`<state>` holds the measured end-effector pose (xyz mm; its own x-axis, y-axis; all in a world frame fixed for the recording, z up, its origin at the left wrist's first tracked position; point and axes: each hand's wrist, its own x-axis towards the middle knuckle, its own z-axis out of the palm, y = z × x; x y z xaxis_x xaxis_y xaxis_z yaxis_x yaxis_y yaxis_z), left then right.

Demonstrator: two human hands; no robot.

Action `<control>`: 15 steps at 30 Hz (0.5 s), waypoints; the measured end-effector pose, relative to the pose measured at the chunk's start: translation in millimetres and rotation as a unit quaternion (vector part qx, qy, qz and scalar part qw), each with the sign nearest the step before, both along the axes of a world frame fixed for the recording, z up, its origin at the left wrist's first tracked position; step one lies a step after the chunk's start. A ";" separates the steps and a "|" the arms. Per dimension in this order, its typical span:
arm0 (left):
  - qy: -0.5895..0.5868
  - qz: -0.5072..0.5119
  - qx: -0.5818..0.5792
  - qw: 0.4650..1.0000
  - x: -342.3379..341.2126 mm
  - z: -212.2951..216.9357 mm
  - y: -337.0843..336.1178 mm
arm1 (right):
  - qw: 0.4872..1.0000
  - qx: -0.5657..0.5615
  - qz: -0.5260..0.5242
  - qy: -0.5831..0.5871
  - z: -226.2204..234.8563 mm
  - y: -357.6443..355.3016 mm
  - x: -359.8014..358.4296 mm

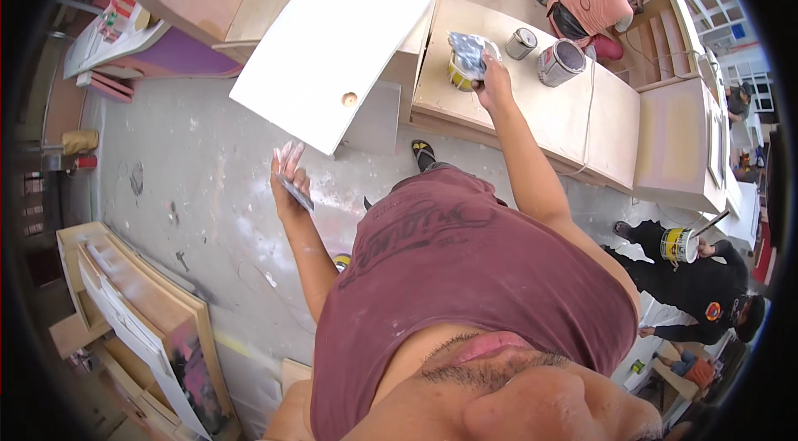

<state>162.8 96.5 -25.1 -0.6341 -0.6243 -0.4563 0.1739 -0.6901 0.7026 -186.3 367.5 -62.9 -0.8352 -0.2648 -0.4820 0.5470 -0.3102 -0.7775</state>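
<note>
Right hand [494, 78] reaching far over plywood bench [582, 121], fingers closing around crumpled grey rag [468, 52], pressing it onto small yellow can [460, 75]. Left hand [288, 179] hanging near left, well apart from can, fingers extended, pinching flat putty knife [297, 193] against palm. White panel [349, 34] leaning just far of left hand. Two metal tins [544, 54] standing right of yellow can.

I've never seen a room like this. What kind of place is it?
It looks like a woodworking or furniture workshop. Bare plywood cabinets stand on a dusty concrete floor, paint cans sit on top, and the left hand holds a putty knife.
</note>
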 end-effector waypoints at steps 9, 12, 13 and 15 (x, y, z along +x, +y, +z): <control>-0.027 -0.008 -0.209 0.978 -37.6 83.1 37.1 | 0.893 0.025 0.366 0.260 115.6 -109.5 66.0; 0.023 -0.030 -0.188 0.981 -57.5 68.6 33.0 | 0.867 -0.088 0.424 0.246 132.4 -134.1 90.0; -0.007 -0.025 -0.187 0.982 -67.8 79.1 34.6 | 0.857 -0.093 0.444 0.243 133.7 -140.6 94.1; -0.035 -0.012 -0.203 0.978 -72.5 77.6 31.2 | 0.846 -0.101 0.468 0.237 137.5 -146.2 89.8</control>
